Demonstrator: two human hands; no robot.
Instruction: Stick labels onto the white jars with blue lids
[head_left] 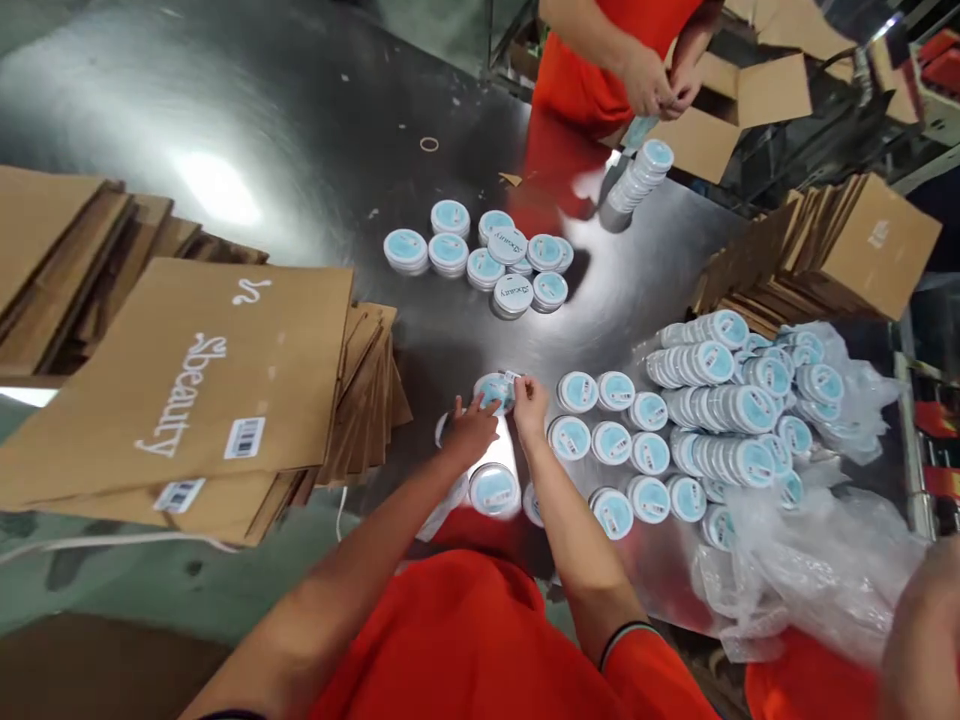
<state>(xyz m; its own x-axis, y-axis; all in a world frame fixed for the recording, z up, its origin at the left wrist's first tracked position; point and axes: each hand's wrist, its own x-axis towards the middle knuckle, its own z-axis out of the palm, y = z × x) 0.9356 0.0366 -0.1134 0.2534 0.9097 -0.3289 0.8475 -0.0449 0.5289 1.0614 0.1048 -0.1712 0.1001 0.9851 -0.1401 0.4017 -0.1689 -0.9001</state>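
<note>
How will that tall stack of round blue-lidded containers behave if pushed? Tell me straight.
Likely tippy: the stack is tall on a narrow round base. Its containers look unjoined, so they may slide apart and roll on their edges. The shiny steel table looks slick, so it could skid.

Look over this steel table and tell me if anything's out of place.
Two round tins in the loose cluster show a white printed "beauty" face, while the tins around them show blue. A small ring, perhaps a rubber band, also lies by itself on the steel table.
</note>
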